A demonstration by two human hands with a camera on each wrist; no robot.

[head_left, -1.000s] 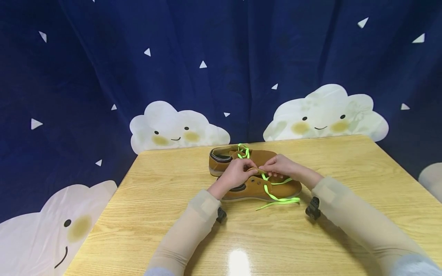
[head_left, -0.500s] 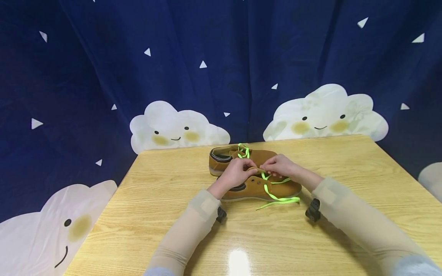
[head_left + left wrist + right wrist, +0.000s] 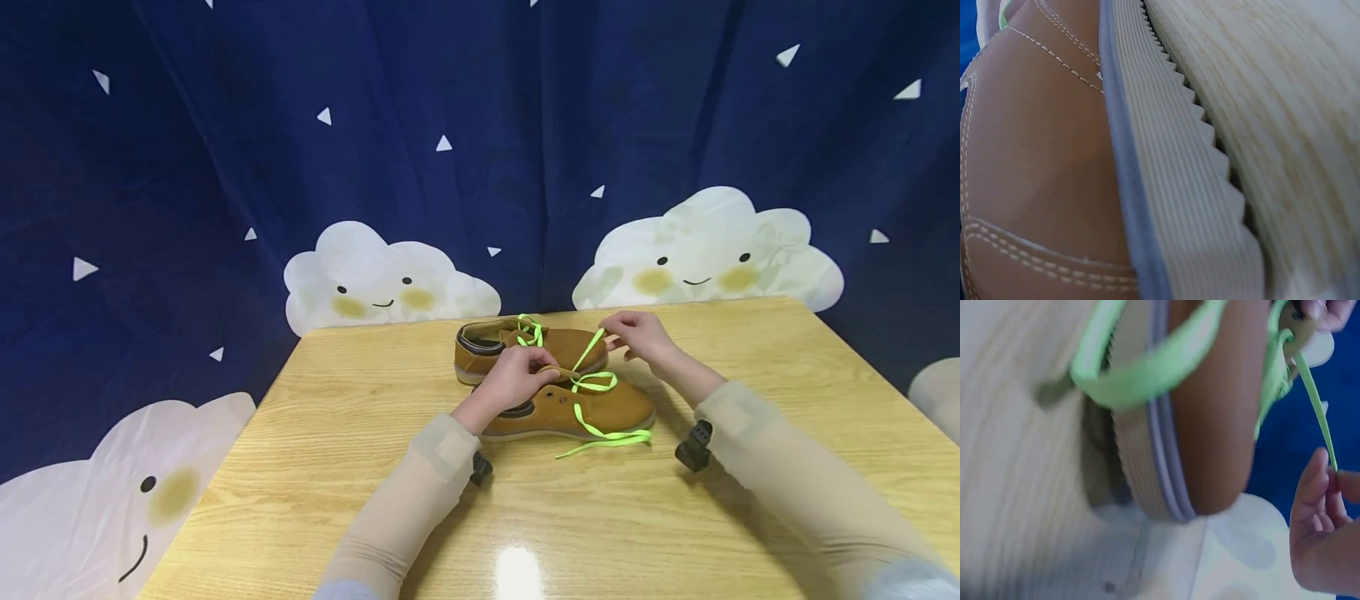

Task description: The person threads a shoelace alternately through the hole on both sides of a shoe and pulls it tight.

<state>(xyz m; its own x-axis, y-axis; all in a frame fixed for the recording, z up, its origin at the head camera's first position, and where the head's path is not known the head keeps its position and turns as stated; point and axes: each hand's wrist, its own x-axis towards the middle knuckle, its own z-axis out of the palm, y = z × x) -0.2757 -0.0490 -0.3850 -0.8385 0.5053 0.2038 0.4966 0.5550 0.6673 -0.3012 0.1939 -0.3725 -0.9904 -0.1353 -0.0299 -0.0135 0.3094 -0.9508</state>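
Note:
A brown shoe with a pale ribbed sole lies on its sole, toe to the right. My left hand pinches the raised eyelet flap on the shoe's far side. Up and right of it, my right hand pinches a neon green shoelace by its end. That length runs taut from the flap to the fingertips, with a loose loop by it. The other length of lace hangs over the near side onto the table. The left wrist view shows the shoe's side, no fingers.
A matching brown shoe, laced in green, stands just behind, partly covered by my left hand. Both shoes are on a wooden table. Behind the table hangs a dark blue curtain with white clouds.
My right hand has moved up and right, away from the flap, drawing the green shoelace out straight. A lace loop now shows over the shoe. My left hand stays at the flap.

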